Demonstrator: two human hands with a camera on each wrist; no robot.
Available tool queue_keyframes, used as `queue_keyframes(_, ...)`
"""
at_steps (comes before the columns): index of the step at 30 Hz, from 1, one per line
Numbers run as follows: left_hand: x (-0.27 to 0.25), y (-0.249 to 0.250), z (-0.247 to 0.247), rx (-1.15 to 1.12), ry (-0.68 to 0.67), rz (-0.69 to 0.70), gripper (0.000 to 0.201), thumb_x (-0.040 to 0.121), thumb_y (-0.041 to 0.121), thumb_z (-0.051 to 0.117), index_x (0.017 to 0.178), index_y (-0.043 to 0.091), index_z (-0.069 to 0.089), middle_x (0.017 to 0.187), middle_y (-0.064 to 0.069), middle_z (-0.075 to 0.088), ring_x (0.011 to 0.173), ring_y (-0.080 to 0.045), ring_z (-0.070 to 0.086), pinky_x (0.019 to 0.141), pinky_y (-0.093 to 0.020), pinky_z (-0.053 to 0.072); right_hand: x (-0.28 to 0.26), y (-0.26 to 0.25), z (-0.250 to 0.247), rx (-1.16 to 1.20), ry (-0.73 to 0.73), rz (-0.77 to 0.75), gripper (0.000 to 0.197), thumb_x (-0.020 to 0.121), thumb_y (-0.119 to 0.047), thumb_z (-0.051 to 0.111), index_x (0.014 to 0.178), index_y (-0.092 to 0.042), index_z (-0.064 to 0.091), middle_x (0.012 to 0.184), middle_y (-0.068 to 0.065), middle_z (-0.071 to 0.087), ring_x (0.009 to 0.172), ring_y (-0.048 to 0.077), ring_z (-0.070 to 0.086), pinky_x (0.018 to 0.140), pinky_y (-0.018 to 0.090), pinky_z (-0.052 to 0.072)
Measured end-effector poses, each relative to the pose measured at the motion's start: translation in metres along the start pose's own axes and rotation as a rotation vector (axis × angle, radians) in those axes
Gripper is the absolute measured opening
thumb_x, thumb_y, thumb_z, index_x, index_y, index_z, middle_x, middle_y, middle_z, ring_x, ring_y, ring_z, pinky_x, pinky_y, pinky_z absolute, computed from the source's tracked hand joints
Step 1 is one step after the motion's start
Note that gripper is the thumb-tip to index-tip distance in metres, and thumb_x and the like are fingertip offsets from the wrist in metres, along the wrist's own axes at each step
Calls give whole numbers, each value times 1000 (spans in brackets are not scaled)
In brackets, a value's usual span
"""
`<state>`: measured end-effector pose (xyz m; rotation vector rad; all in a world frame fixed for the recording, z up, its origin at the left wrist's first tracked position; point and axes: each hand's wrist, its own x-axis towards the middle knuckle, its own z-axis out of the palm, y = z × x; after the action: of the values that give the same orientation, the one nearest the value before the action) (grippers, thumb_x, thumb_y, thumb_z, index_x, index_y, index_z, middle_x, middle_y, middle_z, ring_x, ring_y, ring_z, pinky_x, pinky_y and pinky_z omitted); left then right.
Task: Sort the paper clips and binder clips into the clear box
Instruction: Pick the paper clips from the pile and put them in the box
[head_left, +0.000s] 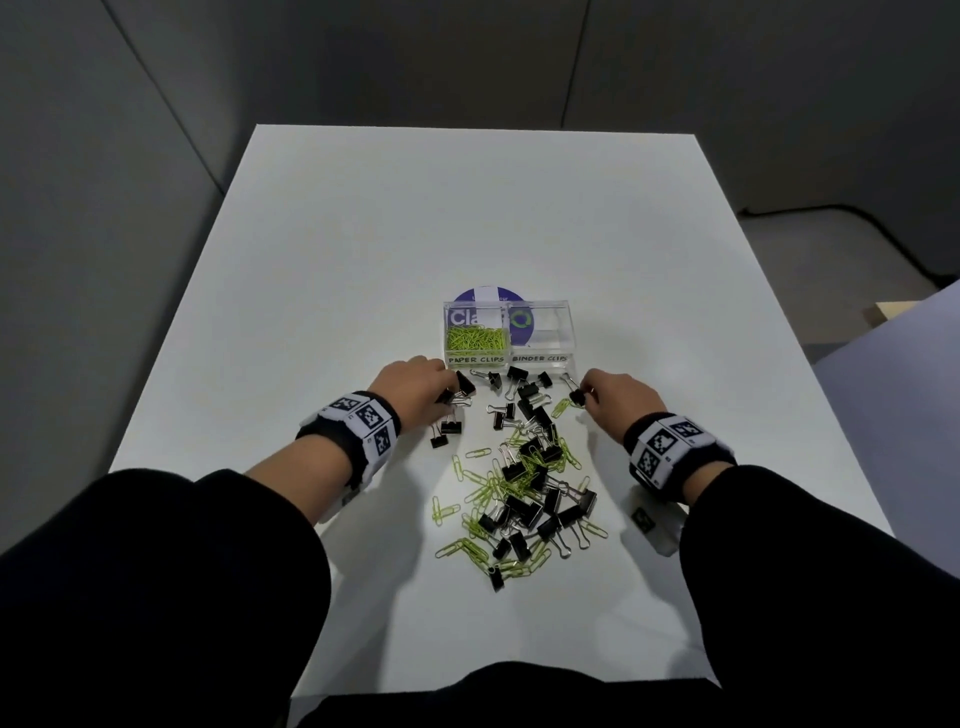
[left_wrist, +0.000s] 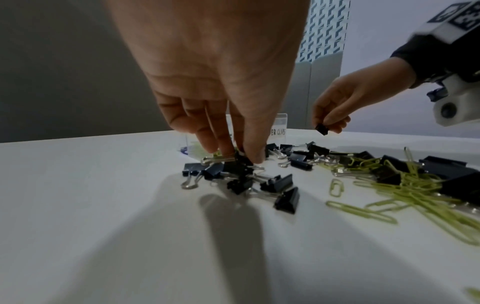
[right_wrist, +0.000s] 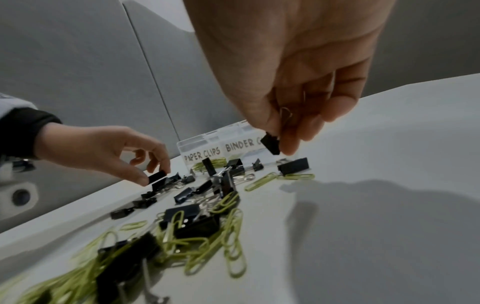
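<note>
A clear two-part box (head_left: 540, 358) stands mid-table. Its PAPER CLIPS side (head_left: 475, 338) holds green paper clips; its BINDER CLIPS side (head_left: 543, 332) looks empty. A mixed pile of black binder clips and green paper clips (head_left: 524, 483) lies in front of it. My left hand (head_left: 448, 396) pinches a black binder clip (left_wrist: 242, 159) in a small cluster on the table, left of the box front. My right hand (head_left: 584, 396) pinches another black binder clip (right_wrist: 270, 143) by its body, lifted just off the table in front of the box's right side.
The white table (head_left: 363, 234) has edges close on the left and right. A purple round sticker (head_left: 485, 296) lies under the box. Grey partition walls stand behind and to the left. Loose binder clips (head_left: 519, 376) lie right along the box front.
</note>
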<state>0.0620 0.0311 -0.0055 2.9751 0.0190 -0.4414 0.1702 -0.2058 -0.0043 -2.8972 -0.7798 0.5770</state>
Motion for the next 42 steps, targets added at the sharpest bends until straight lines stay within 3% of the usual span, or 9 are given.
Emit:
queue_keyframes(6, 5, 0, 6, -4, 74, -58, 38, 92, 19, 50, 130, 19, 49, 126, -5, 53, 110, -26, 51, 78, -33, 44, 14, 16, 0, -37, 44, 88, 26, 97, -26, 40, 109, -9, 55, 100, 11, 65, 92, 28, 59, 69, 32, 42)
queue_keyframes(9, 8, 15, 4, -59, 118, 74, 39, 93, 12, 47, 131, 18, 49, 128, -4, 53, 112, -22, 51, 84, -30, 46, 18, 21, 0, -107, 60, 69, 28, 96, -24, 43, 115, -11, 57, 116, 10, 59, 108, 28, 52, 84, 37, 44)
queue_keyframes(13, 14, 41, 11, -40, 14, 299, 33, 96, 21, 45, 128, 15, 51, 123, -4, 53, 111, -20, 52, 87, -28, 50, 18, 18, 12, -48, 131, -232, 30, 91, -18, 55, 120, -16, 58, 123, 8, 58, 110, 24, 51, 97, 35, 44)
queue_keyframes(17, 22, 50, 19, 47, -23, 295, 33, 98, 29, 41, 124, 12, 51, 118, -5, 54, 105, -21, 53, 82, -34, 50, 13, 12, 24, -187, -7, -441, 34, 91, -8, 51, 123, -16, 58, 124, 6, 59, 110, 25, 52, 92, 34, 46)
queue_keyframes(22, 25, 43, 25, 35, 23, 251, 29, 97, 24, 45, 120, 13, 56, 116, -3, 56, 106, -21, 53, 81, -31, 47, 2, 14, 33, -101, -10, -386, 32, 92, -3, 48, 122, -9, 58, 118, 12, 57, 109, 29, 53, 87, 37, 50)
queue_keyframes(27, 19, 27, 28, 8, 93, 180, 24, 95, 17, 45, 110, 8, 61, 109, -8, 60, 99, -27, 57, 72, -33, 46, -7, 9, 30, -63, -46, -401, 27, 95, -14, 43, 115, -8, 60, 117, 10, 58, 108, 26, 54, 85, 35, 49)
queue_keyframes(34, 18, 54, 25, 20, -38, 321, 33, 98, 26, 39, 127, 18, 53, 117, -5, 56, 103, -23, 57, 76, -32, 47, 14, -20, 19, -140, -60, -347, 35, 91, -13, 52, 126, -13, 51, 125, 8, 51, 116, 25, 48, 86, 37, 47)
queue_keyframes(39, 11, 53, 40, -13, 71, 408, 29, 94, 15, 50, 121, 15, 61, 112, -11, 62, 98, -29, 60, 71, -35, 49, 17, -24, 26, -141, -100, -285, 24, 91, -12, 51, 115, -9, 53, 118, 10, 50, 110, 27, 51, 80, 38, 47)
queue_keyframes(42, 4, 46, 47, -47, 122, 424, 25, 91, 20, 56, 112, 10, 65, 109, -12, 65, 94, -30, 63, 69, -37, 54, 15, -22, 32, -120, -99, -306, 20, 91, -11, 49, 110, -7, 54, 114, 11, 51, 102, 28, 54, 76, 36, 46)
